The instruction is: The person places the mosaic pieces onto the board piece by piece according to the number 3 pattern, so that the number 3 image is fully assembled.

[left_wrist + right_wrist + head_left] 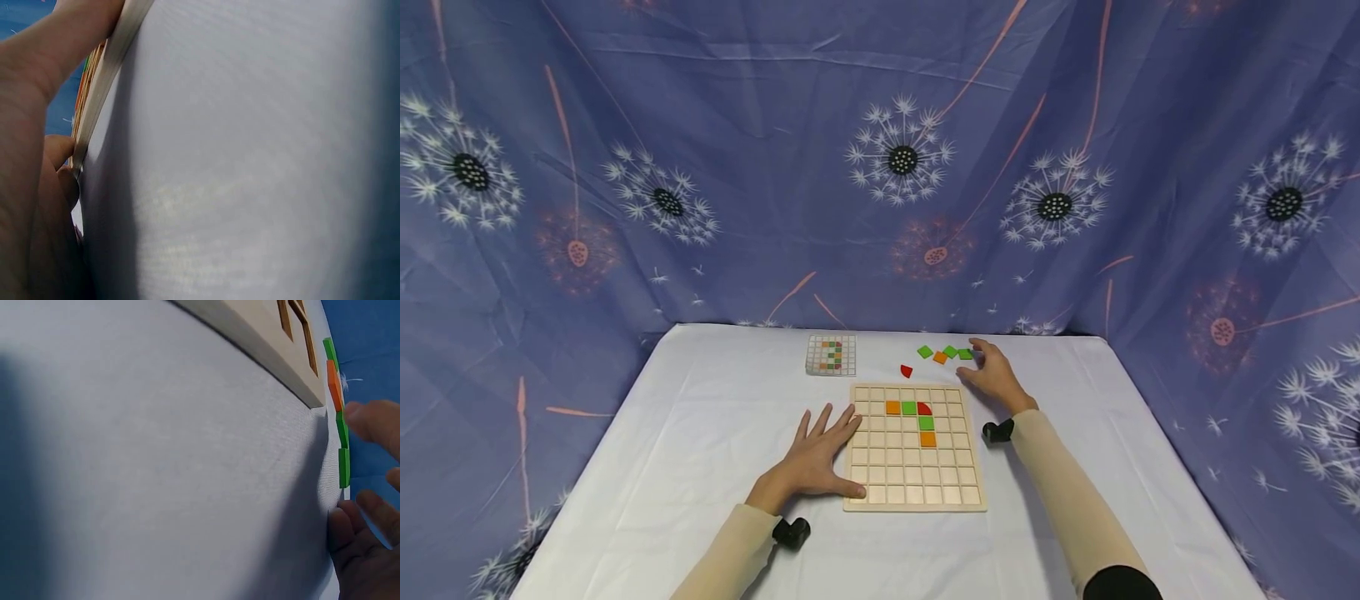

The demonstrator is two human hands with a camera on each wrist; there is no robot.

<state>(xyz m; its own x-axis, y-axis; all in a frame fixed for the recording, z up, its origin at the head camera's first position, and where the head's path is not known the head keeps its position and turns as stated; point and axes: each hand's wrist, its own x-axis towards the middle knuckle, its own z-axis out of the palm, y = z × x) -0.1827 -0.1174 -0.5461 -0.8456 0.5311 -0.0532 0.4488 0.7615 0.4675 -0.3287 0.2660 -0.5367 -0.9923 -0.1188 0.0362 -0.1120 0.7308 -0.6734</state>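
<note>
A wooden grid board (895, 475) lies flat on the table. My left hand (811, 462) rests on its left edge, fingers spread and thumb at the lower left corner. In the board's upper part sit an orange square tile (892, 407), a green tile (909, 407) and a red rounded tile (924, 409) in a row. Below the red one come a green tile (926, 423) and an orange tile (928, 439). Beyond the upper right corner, my right hand (996, 379) reaches beside a loose green tile (966, 354), thumb and fingers apart, nothing held.
More loose tiles lie behind the board: a green tile (951, 352), an orange tile (940, 357), another green tile (925, 352) and a red rounded tile (906, 371). A small pattern card (831, 354) lies at the back left. A patterned curtain (775, 167) hangs behind the white-covered table (700, 400).
</note>
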